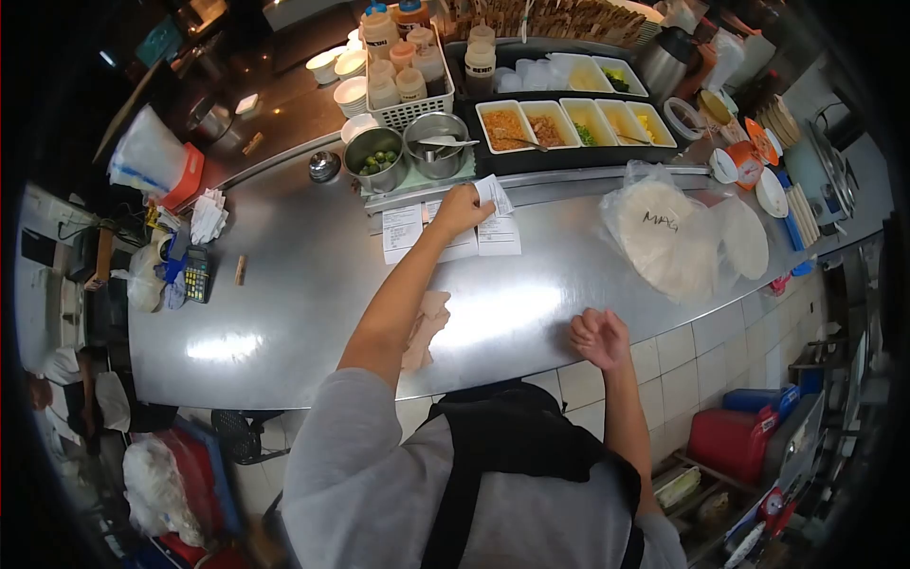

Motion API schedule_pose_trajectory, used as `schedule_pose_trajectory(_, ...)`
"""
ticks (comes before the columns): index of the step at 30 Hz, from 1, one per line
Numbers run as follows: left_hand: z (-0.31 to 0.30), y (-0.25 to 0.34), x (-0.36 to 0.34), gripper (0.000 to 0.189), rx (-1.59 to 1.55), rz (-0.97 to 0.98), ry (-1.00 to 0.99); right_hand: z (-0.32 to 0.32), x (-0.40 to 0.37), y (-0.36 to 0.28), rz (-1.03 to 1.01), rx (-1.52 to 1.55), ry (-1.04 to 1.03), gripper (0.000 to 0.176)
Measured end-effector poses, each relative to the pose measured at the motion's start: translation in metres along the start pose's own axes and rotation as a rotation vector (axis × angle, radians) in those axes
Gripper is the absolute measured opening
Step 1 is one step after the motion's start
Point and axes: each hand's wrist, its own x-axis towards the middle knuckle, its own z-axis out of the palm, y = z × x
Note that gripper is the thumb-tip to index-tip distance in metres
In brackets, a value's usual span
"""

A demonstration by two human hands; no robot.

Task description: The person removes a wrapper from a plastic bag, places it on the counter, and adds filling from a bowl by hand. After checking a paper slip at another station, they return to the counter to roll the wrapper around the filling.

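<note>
1. Reaching across the steel counter [313, 275] with left arm [393, 303] outstretched.
2. Holding right hand [599, 339] curled closed over the near edge, well apart from left hand [460, 211].
3. Pinching white slip [499, 197] in left fingertips, over printed papers [403, 235] toward the far side.

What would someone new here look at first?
Probably the bright orange, green and yellow food at the shiny counter's far edge. Then the big plastic bag with black writing, on the right. Near the middle, the left hand holds a printed paper.
</note>
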Motion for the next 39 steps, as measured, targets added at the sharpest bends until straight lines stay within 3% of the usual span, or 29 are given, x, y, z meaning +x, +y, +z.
schedule_pose_trajectory(1, -0.002, -0.001, 0.005, 0.038, 0.179, 0.066, -0.013, -0.001, 0.024, -0.008, 0.110, -0.043, -0.134, 0.039)
schedule_pose_trajectory(3, 0.002, -0.012, 0.008, 0.040, 0.181, 0.059, -0.015, 0.012, 0.077, -0.016, 0.224, 0.038, -0.273, 0.035)
schedule_pose_trajectory(6, 0.006, -0.022, 0.007, 0.046, 0.139, 0.027, 0.026, -0.003, 0.148, -0.013, 0.458, 0.176, -0.280, 0.028)
schedule_pose_trajectory(9, -0.001, -0.019, 0.008, 0.037, 0.050, 0.003, -0.038, -0.030, 0.207, -0.005, 0.592, 0.419, -0.238, 0.019)
schedule_pose_trajectory(10, 0.008, -0.029, 0.009, 0.029, -0.111, 0.090, 0.060, -0.036, 0.216, -0.003, 0.567, 0.420, -0.234, 0.018)
schedule_pose_trajectory(12, -0.004, -0.022, 0.007, 0.023, -0.151, -0.013, 0.023, -0.041, 0.223, -0.001, 0.526, 0.437, -0.218, 0.016)
schedule_pose_trajectory(18, -0.039, 0.017, -0.008, 0.021, -0.433, -0.110, 0.160, -0.044, 0.236, -0.004, 0.540, 0.470, -0.160, 0.013)
schedule_pose_trajectory(20, -0.044, 0.024, -0.020, 0.022, -0.738, -0.138, 0.430, -0.048, 0.241, -0.010, 0.555, 0.493, -0.165, 0.012)
schedule_pose_trajectory(21, -0.051, 0.024, -0.027, 0.022, -0.738, -0.146, 0.422, -0.052, 0.245, -0.011, 0.564, 0.503, -0.217, 0.014)
schedule_pose_trajectory(22, -0.060, 0.021, -0.041, 0.023, -0.987, -0.081, 0.312, -0.050, 0.246, -0.008, 0.585, 0.525, -0.267, 0.017)
schedule_pose_trajectory(23, -0.067, 0.016, -0.062, 0.024, -1.230, -0.031, 0.211, -0.051, 0.247, -0.010, 0.576, 0.579, -0.133, 0.018)
schedule_pose_trajectory(24, -0.074, 0.010, -0.080, 0.026, -1.191, -0.065, 0.068, -0.057, 0.252, -0.011, 0.603, 0.581, -0.114, 0.018)
schedule_pose_trajectory(26, -0.062, 0.004, -0.106, 0.028, -0.580, -0.004, 0.078, -0.052, 0.257, -0.019, 0.610, 0.542, -0.136, 0.015)
schedule_pose_trajectory(27, -0.071, 0.022, -0.098, 0.025, -0.364, 0.035, -0.205, -0.054, 0.258, -0.021, 0.607, 0.523, -0.185, 0.017)
schedule_pose_trajectory(28, -0.067, 0.042, -0.099, 0.024, -0.202, -0.006, -0.275, -0.053, 0.259, -0.023, 0.593, 0.518, -0.272, 0.020)
schedule_pose_trajectory(32, -0.038, 0.050, -0.079, 0.024, 0.011, 0.135, -0.276, -0.043, 0.255, -0.031, 0.566, 0.528, -0.360, 0.024)
schedule_pose_trajectory(34, -0.022, 0.046, -0.059, 0.026, 0.128, 0.174, -0.298, -0.037, 0.248, -0.037, 0.436, 0.540, -0.420, 0.029)
schedule_pose_trajectory(36, -0.001, 0.031, -0.039, 0.050, 0.236, 0.048, -0.275, -0.034, 0.232, -0.050, 0.375, 0.515, -0.447, 0.031)
schedule_pose_trajectory(37, 0.003, 0.029, -0.032, 0.050, 0.240, 0.061, -0.280, -0.032, 0.219, -0.058, 0.314, 0.494, -0.470, 0.032)
schedule_pose_trajectory(39, 0.012, 0.027, -0.019, 0.067, 0.374, 0.078, -0.404, -0.030, 0.181, -0.077, 0.236, 0.414, -0.465, 0.033)
